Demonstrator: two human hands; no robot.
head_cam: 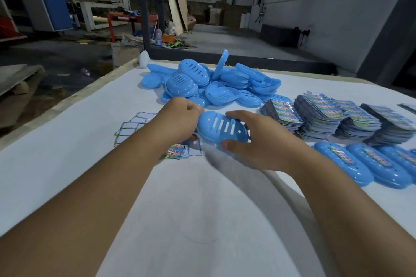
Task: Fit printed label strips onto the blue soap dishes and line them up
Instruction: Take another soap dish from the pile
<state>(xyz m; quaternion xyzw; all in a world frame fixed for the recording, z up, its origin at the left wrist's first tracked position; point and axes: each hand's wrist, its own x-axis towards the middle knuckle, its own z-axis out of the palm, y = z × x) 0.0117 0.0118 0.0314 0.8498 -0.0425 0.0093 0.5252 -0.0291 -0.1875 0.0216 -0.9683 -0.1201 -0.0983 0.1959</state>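
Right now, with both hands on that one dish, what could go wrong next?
The left hand and right hand hold the soap dish over loose label strips; setting it down may scatter them. The right forearm sits close to the finished row of labelled dishes and could knock it crooked.

**Open cloth near us, crowding from twelve to three**

We have bare tabletop (202, 220) from five round to nine o'clock, wide enough for either arm to sweep. At twelve, the heap of blue soap dishes (209, 83) blocks any straight reach. From one to two, the label stacks (337, 117) stand like a wall. At three, the row of finished dishes (369, 164) fills the edge. At ten, loose label strips (135, 128) lie flat.
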